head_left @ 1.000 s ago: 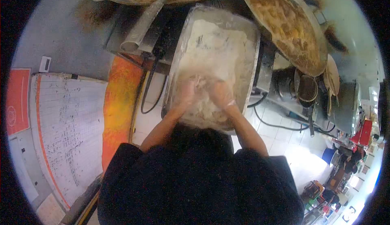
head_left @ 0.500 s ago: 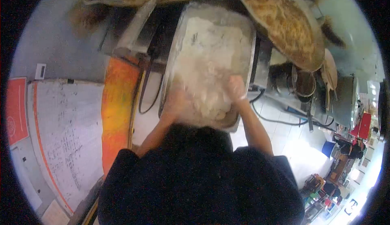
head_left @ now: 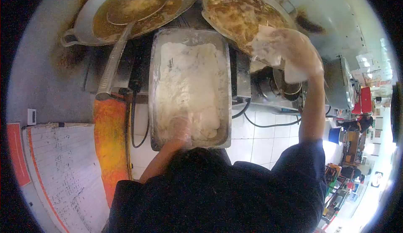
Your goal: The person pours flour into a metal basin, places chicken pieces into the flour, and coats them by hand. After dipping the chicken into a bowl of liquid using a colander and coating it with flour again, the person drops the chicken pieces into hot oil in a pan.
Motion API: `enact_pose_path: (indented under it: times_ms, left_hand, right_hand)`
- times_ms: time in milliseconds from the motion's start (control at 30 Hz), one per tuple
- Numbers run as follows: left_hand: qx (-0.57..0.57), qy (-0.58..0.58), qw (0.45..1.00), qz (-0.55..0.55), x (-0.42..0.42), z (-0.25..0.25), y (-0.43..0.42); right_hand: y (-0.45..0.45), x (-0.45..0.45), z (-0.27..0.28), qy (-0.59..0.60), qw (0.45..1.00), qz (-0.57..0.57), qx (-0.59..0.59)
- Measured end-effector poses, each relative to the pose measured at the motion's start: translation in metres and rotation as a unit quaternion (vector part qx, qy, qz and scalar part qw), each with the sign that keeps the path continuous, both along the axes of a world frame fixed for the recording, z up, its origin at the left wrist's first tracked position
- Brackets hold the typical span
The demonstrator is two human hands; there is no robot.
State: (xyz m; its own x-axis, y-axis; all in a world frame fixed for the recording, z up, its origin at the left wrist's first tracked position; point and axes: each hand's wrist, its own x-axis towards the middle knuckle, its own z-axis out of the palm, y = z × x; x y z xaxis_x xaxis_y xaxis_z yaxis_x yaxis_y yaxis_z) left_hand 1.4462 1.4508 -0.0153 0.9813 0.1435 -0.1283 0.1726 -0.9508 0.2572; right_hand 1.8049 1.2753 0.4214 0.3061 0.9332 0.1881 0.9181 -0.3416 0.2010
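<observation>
A metal tray (head_left: 231,107) of white flour (head_left: 193,77) lies in front of me. My left hand (head_left: 181,129) is down in the flour at the tray's near end, its fingers blurred and partly buried. My right hand (head_left: 291,50), in what looks like a loose clear plastic glove, is over the near right edge of the right wok (head_left: 247,10). That wok holds brown, foaming oil. The hand is smeared by motion, so I cannot make out its fingers or whether anything is in them.
A left wok (head_left: 82,21) of oil holds a long-handled round skimmer (head_left: 113,65), its handle pointing toward me. Right of the tray are a strainer (head_left: 289,90) and a large metal pot (head_left: 340,84). An orange-yellow panel (head_left: 110,136) and hoses hang below the stove.
My right hand has left the tray and moved up and right to the right wok. My left hand has stayed in the flour. The view has shifted, showing more of both woks.
</observation>
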Motion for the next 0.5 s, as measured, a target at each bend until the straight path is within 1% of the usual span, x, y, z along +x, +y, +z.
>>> enact_pose_path:
  times_ms: [33,67,100,133,167,200,233,267,300,333,400,433,467,500]
  left_hand:
    - [-0.016,0.015,1.000,0.019,-0.003,0.012,0.004]
    - [-0.016,0.015,1.000,0.015,0.001,0.020,0.004]
    - [-0.001,0.007,0.996,0.093,0.009,0.030,0.001]
    - [0.012,0.002,0.985,0.173,0.014,0.034,-0.003]
    - [0.010,0.007,0.984,0.178,0.012,0.032,-0.002]
    - [-0.019,0.038,0.994,0.097,0.009,0.030,0.004]
    - [-0.049,0.071,0.996,0.020,0.003,0.027,0.009]
    - [-0.051,0.087,0.994,0.035,-0.009,0.030,0.009]
    - [-0.058,0.111,0.990,0.059,-0.024,0.037,0.006]
    - [-0.063,0.127,0.986,0.083,-0.026,0.050,0.006]
    - [-0.072,0.141,0.979,0.128,-0.006,0.080,0.012]
    - [-0.075,0.149,0.977,0.136,0.003,0.095,0.022]
    - [-0.078,0.156,0.974,0.144,0.012,0.110,0.032]
    - [-0.172,0.358,0.915,0.074,0.027,0.128,0.049]
  right_hand:
    - [0.004,0.012,-0.008,0.033,0.998,-0.049,-0.027]
    - [0.006,0.022,-0.014,0.066,0.992,-0.098,-0.053]
    - [0.005,0.036,-0.028,0.066,0.991,-0.100,-0.054]
    - [0.002,0.050,-0.045,0.077,0.983,-0.130,-0.106]
    - [-0.001,0.057,-0.054,0.089,0.971,-0.156,-0.159]
    - [-0.008,0.061,-0.055,0.093,0.971,-0.146,-0.162]
    - [-0.016,0.064,-0.056,0.118,0.973,-0.151,-0.127]
    - [-0.018,0.055,-0.062,0.150,0.972,-0.154,-0.095]
    - [-0.011,0.022,-0.050,0.126,0.979,-0.154,-0.051]
    - [-0.003,-0.018,-0.024,0.095,0.983,-0.157,-0.003]
    - [0.012,-0.094,-0.005,0.137,0.961,-0.232,0.064]
    - [0.018,-0.125,-0.012,0.208,0.940,-0.262,0.062]
    - [0.014,-0.140,-0.047,0.252,0.943,-0.213,0.050]
    - [0.010,-0.154,-0.082,0.299,0.939,-0.165,0.037]
